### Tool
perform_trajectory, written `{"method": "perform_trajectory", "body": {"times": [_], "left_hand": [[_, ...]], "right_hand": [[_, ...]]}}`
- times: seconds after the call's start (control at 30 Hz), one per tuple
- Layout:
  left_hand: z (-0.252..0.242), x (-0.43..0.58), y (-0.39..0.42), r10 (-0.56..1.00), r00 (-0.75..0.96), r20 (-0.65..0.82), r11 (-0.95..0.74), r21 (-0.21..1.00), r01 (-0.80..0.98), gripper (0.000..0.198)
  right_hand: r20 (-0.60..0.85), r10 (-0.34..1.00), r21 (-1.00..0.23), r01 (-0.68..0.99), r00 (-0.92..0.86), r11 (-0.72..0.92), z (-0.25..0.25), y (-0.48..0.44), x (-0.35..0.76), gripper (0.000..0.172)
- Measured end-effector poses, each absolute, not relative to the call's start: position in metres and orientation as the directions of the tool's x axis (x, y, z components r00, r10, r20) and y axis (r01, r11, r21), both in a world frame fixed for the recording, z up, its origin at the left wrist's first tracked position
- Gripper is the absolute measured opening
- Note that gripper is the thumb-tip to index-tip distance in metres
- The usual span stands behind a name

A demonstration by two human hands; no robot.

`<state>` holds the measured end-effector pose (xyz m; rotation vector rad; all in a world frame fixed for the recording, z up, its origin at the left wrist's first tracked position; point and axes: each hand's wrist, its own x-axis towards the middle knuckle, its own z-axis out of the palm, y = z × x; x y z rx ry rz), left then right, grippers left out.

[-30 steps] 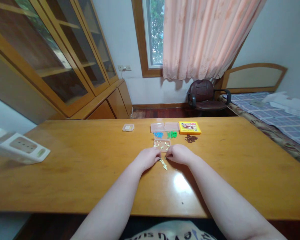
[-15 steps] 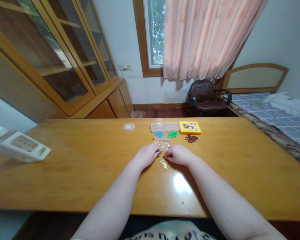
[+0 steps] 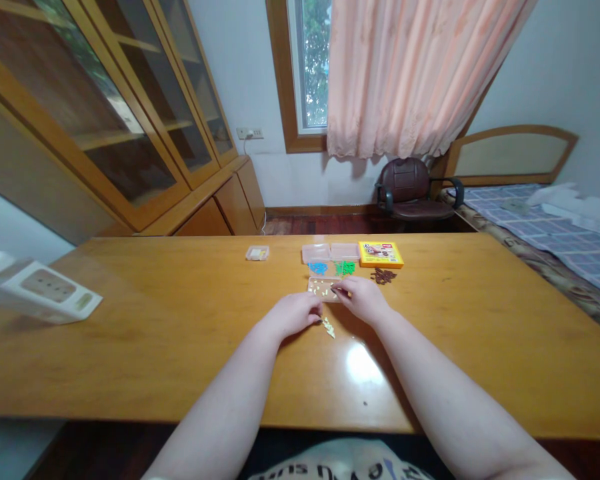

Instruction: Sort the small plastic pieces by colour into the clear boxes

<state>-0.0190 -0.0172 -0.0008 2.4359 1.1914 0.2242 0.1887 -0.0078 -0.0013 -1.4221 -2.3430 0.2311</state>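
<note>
Wooden table (image 3: pixel 180 333) is left as it was, lol. Right hand (image 3: pixel 364 299) has been shifted toward 12 o'clock, fingers pinched narrow, contents can't be told. Left hand (image 3: pixel 293 315) is kept curled, grip unclear too. Clear tray (image 3: pixel 324 288) is now reached, at 12 o'clock of the pale-yellow pieces (image 3: pixel 329 327), so another drop-in looks underway.

- I can't tell whether my right hand (image 3: pixel 363 298) pinches a piece over the clear tray (image 3: pixel 323 288); its fingertips hide that.
- My left hand (image 3: pixel 295 313) curls down, its grip unreadable.
- The white box (image 3: pixel 35 290) is cut off by the left edge.
- The yellow box (image 3: pixel 381 254) has print too small to read.
</note>
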Motion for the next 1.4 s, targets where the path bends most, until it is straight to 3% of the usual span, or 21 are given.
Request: {"method": "perform_trajectory", "body": {"times": [0.1, 0.3, 0.57, 0.7, 0.83, 0.9, 1.0, 1.2, 1.4], "left_hand": [[-0.002, -0.019, -0.017, 0.779, 0.622, -0.077, -0.531, 0.446, 0.720, 0.011], [0.000, -0.015, -0.018, 0.768, 0.634, -0.091, -0.546, 0.425, 0.722, 0.008], [0.001, -0.017, -0.017, 0.794, 0.594, -0.133, -0.513, 0.377, 0.771, 0.008], [0.003, -0.019, -0.014, 0.808, 0.589, -0.032, -0.528, 0.406, 0.746, 0.008], [0.004, -0.018, -0.011, 0.879, 0.446, 0.169, -0.475, 0.392, 0.788, 0.014], [0.004, -0.018, -0.010, 0.895, 0.401, 0.198, -0.447, 0.369, 0.815, 0.015], [0.004, -0.019, -0.011, 0.881, 0.445, 0.162, -0.473, 0.352, 0.808, 0.011], [0.000, -0.016, -0.016, 0.715, 0.697, -0.046, -0.620, 0.417, 0.664, 0.010], [-0.008, -0.012, -0.016, 0.733, 0.671, -0.113, -0.583, 0.406, 0.704, 0.012]], "right_hand": [[0.218, 0.874, -0.356, 0.798, -0.434, 0.486, 0.003, -0.009, 0.190, 0.026], [-0.005, 0.740, -0.415, 0.674, -0.673, 0.611, 0.003, -0.015, 0.185, 0.025], [-0.077, 0.729, -0.401, 0.690, -0.680, 0.602, 0.000, -0.016, 0.181, 0.029], [-0.066, 0.741, -0.391, 0.701, -0.668, 0.596, -0.001, -0.015, 0.181, 0.027], [-0.075, 0.756, -0.381, 0.719, -0.650, 0.581, -0.001, -0.014, 0.181, 0.023], [-0.074, 0.760, -0.372, 0.725, -0.646, 0.580, 0.000, -0.014, 0.181, 0.023], [-0.065, 0.755, -0.360, 0.721, -0.652, 0.592, -0.001, -0.014, 0.181, 0.024], [-0.069, 0.779, -0.267, 0.764, -0.623, 0.587, -0.001, -0.014, 0.180, 0.024], [-0.051, 0.785, -0.274, 0.764, -0.617, 0.584, -0.002, -0.014, 0.179, 0.022]]}}
